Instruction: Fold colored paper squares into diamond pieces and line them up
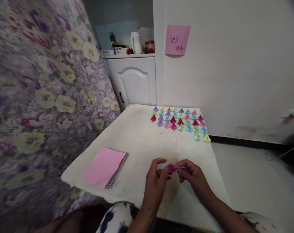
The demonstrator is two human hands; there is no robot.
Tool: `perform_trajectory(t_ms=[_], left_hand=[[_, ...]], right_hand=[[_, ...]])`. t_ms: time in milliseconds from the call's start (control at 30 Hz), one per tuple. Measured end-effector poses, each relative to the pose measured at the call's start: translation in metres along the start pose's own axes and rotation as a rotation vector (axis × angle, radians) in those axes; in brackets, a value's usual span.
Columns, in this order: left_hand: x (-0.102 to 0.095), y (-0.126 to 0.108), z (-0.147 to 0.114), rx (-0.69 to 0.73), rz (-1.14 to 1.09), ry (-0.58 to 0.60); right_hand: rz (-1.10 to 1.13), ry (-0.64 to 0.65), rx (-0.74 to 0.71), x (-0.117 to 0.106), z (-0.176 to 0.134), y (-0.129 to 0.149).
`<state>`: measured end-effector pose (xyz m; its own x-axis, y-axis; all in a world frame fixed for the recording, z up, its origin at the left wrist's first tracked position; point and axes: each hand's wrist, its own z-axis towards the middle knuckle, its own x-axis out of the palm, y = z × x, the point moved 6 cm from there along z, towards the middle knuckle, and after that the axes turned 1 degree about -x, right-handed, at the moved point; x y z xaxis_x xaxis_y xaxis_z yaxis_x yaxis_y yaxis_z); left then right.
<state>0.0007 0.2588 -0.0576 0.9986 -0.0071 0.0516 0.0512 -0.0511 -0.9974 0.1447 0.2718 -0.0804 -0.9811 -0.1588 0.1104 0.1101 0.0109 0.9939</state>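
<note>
Between my two hands is a small folded piece of magenta paper [173,168], held above the near part of the cloth-covered table [137,142]. My left hand [157,174] pinches its left end, with the index finger arched above. The fingers of my right hand [190,173] are closed on the right end. Part of the paper is hidden behind my fingertips, so its full shape does not show. Rows of small folded paper pieces [180,121] in several colours stand at the table's far right.
A stack of coloured paper [105,166], pink on top, lies at the table's left. A floral curtain [52,97] hangs along the left side. Behind the table are a white cabinet [134,79] and a wall bearing a pink note [178,40]. A white jug [136,43] stands on the shelf.
</note>
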Motion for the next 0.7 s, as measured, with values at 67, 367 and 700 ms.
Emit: perform_trajectory(t_ms=[67, 367, 700], left_hand=[[0.001, -0.012, -0.004, 0.159, 0.174, -0.023], [0.007, -0.011, -0.001, 0.246, 0.364, 0.045], [-0.002, 0.008, 0.009, 0.062, 0.497, -0.041]], right_hand=[[0.017, -0.014, 0.002, -0.002, 0.001, -0.002], [-0.058, 0.008, 0.012, 0.001, 0.003, -0.005], [-0.149, 0.017, 0.078, 0.008, 0.003, -0.016]])
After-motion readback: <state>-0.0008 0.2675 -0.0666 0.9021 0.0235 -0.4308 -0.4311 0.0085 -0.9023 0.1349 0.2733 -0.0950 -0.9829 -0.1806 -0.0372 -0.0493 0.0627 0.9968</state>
